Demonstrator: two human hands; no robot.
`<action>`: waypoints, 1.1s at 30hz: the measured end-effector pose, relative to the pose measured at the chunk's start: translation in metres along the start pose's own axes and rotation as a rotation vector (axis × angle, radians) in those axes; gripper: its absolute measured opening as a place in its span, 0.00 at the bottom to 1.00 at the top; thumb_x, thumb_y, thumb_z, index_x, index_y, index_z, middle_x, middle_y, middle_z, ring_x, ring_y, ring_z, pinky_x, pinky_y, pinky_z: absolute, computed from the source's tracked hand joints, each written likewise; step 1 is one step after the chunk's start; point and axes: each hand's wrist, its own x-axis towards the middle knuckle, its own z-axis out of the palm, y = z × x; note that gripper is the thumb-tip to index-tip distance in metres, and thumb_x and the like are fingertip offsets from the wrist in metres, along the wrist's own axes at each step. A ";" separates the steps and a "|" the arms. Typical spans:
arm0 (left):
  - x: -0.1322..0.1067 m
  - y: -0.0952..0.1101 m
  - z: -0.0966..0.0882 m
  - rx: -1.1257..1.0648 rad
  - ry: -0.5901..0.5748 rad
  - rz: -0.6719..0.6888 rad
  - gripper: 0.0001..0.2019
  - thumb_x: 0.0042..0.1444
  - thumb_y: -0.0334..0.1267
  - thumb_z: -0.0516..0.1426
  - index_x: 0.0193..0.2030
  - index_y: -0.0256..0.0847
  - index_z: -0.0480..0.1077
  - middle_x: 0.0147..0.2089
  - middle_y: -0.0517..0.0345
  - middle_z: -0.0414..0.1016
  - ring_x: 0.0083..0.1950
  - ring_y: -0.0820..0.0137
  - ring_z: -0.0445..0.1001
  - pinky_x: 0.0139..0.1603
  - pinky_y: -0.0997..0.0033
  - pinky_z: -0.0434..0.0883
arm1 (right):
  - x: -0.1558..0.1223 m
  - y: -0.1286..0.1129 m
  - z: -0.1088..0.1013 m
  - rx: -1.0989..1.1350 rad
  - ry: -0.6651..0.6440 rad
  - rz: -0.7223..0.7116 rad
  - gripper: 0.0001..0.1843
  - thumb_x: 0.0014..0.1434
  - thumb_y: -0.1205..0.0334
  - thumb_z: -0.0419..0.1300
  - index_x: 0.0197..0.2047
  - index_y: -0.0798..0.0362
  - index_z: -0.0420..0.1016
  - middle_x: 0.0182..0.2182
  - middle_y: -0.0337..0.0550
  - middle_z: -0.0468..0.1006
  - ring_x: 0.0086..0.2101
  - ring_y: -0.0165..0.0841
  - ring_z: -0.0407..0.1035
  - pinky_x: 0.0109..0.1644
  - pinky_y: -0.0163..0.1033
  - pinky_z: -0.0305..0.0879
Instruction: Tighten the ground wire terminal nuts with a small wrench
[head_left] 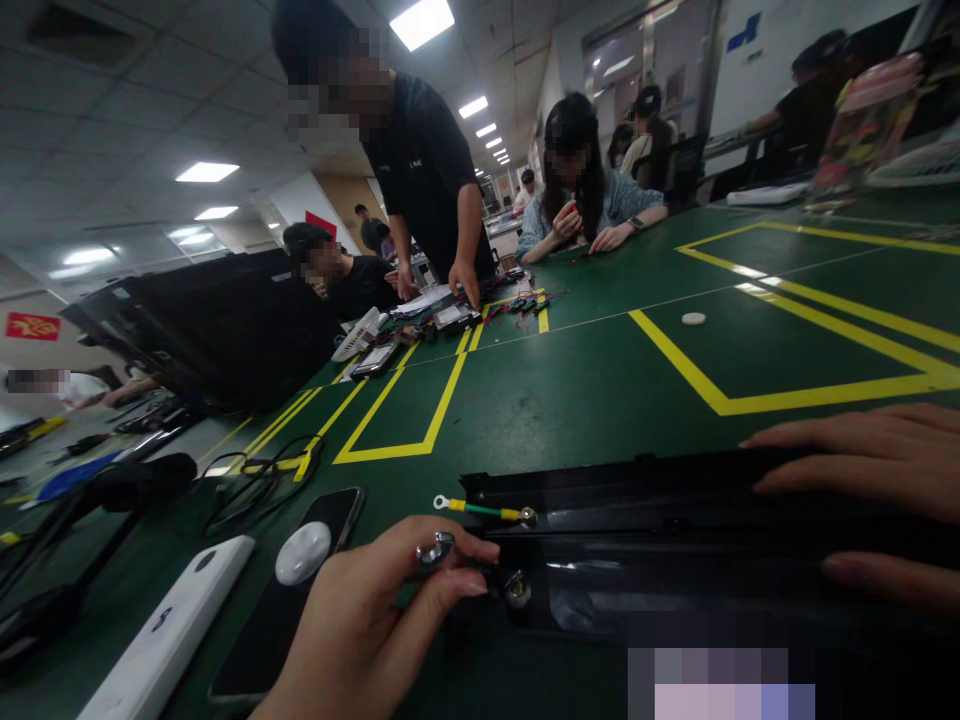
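Black plastic panel fills the lower right of the view, lying on a green workbench marked with yellow lines. Farther along the bench, a standing person leans one hand among scattered coloured wires. Beside the panel sit a black phone and a white power bank. The right hand lies relaxed across the panel's top edge, open and holding nothing. The left hand grasps a silver nut between thumb and forefinger, just beside a metal bolt on the panel. A yellow-and-green wire with a ring end lies on the panel, its far end at a second bolt.
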 end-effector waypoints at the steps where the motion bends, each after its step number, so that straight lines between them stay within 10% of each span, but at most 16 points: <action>1: 0.000 0.000 0.000 0.005 -0.011 0.002 0.12 0.60 0.27 0.61 0.43 0.52 0.75 0.39 0.69 0.86 0.38 0.73 0.85 0.38 0.80 0.78 | 0.000 0.000 0.000 -0.001 -0.004 -0.005 0.36 0.53 0.17 0.58 0.60 0.20 0.68 0.61 0.11 0.65 0.50 0.41 0.74 0.48 0.54 0.70; 33: -0.001 0.003 -0.004 -0.012 -0.025 -0.016 0.09 0.59 0.32 0.64 0.43 0.52 0.76 0.41 0.67 0.87 0.39 0.69 0.86 0.40 0.76 0.80 | -0.001 -0.002 -0.002 0.024 -0.023 0.006 0.36 0.52 0.18 0.59 0.60 0.19 0.67 0.60 0.10 0.65 0.50 0.42 0.74 0.49 0.55 0.71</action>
